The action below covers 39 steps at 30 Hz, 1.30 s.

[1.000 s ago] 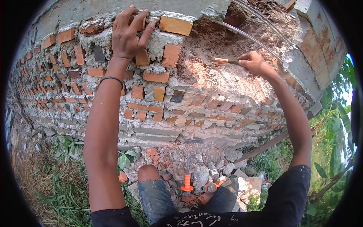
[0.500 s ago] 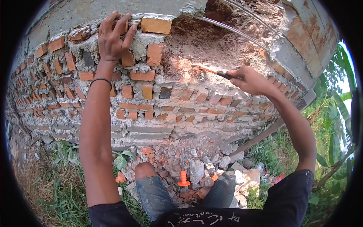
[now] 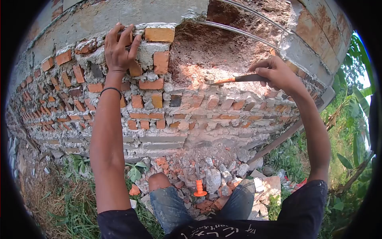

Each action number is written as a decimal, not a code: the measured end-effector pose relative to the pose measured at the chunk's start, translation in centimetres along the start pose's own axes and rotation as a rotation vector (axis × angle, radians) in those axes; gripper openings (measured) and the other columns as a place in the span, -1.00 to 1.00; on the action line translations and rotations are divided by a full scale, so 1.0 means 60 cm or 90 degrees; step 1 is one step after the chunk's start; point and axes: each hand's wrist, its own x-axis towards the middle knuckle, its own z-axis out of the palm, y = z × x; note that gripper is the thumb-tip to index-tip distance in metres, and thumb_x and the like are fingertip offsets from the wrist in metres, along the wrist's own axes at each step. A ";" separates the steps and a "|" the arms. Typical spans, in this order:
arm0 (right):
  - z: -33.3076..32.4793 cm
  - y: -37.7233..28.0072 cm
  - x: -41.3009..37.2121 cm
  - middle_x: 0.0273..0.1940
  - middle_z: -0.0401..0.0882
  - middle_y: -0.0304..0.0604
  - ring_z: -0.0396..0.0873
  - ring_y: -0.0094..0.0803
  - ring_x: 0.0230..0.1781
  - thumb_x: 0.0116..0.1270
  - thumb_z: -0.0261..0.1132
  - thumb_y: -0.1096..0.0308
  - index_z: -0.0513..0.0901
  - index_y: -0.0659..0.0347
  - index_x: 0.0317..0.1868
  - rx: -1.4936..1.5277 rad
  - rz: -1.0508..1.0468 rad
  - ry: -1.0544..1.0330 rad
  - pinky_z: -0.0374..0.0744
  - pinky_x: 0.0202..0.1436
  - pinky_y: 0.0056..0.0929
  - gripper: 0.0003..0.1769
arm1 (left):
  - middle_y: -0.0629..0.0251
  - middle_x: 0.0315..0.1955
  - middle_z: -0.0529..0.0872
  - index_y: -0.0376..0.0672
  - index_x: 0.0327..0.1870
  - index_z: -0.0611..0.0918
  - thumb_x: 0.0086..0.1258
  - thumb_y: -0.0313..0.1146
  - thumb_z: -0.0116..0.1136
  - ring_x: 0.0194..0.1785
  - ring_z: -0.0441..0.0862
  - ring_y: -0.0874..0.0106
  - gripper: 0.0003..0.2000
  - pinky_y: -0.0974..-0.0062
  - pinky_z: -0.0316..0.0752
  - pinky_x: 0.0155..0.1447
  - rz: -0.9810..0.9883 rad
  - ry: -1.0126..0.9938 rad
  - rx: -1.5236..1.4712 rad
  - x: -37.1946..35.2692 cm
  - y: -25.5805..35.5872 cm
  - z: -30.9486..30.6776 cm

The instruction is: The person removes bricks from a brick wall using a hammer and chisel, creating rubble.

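Observation:
My right hand [image 3: 275, 73] is closed around the black grip of a hammer [image 3: 229, 80]. The hammer lies nearly level, its small head pointing left, over the pale, dusty ledge at the bottom of a broken opening [image 3: 199, 51] in the brick wall. My left hand [image 3: 120, 49] rests with fingers spread on the rough mortar and bricks left of the opening, just beside a yellowish brick [image 3: 160, 34]. Below, between my knees, a chisel with an orange grip and hand guard [image 3: 199, 188] stands among the rubble.
Bare steel bars [image 3: 242, 32] cross the top of the opening. Broken brick and concrete chunks [image 3: 213, 180] cover the ground at the wall's foot. A long pole [image 3: 278, 140] leans at the right. Grass and leafy plants grow on both sides.
My right hand has risen slightly and shifted right, and the hammer's head has dropped lower, so the tool is now nearly level. My left hand keeps its place on the wall. The view has shifted slightly.

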 end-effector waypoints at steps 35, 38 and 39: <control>0.081 0.085 -0.132 -0.42 0.69 0.04 0.63 -0.29 -0.48 0.25 0.22 0.38 0.67 0.28 0.05 -0.041 -0.050 0.065 0.54 -0.30 -0.29 -0.63 | 0.20 0.08 0.52 -0.01 0.09 0.65 0.33 -0.15 0.24 0.25 0.46 0.16 -0.66 0.19 0.34 0.30 -0.004 -0.018 -0.030 0.006 0.016 -0.006; 0.113 0.104 -0.127 -0.44 0.68 0.02 0.62 -0.27 -0.51 0.26 0.24 0.36 0.66 0.31 0.06 0.026 -0.045 0.164 0.53 -0.33 -0.27 -0.63 | 0.19 0.10 0.51 0.00 0.11 0.65 0.35 -0.15 0.23 0.28 0.44 0.16 -0.66 0.20 0.32 0.31 -0.010 -0.022 -0.007 0.005 0.016 -0.005; 0.130 0.107 -0.110 -0.46 0.67 0.05 0.62 -0.22 -0.51 0.26 0.24 0.36 0.66 0.32 0.04 0.042 -0.050 0.172 0.53 -0.33 -0.23 -0.64 | 0.19 0.10 0.51 0.00 0.11 0.65 0.35 -0.15 0.23 0.28 0.44 0.16 -0.66 0.20 0.32 0.31 -0.005 -0.024 -0.011 0.005 0.015 -0.005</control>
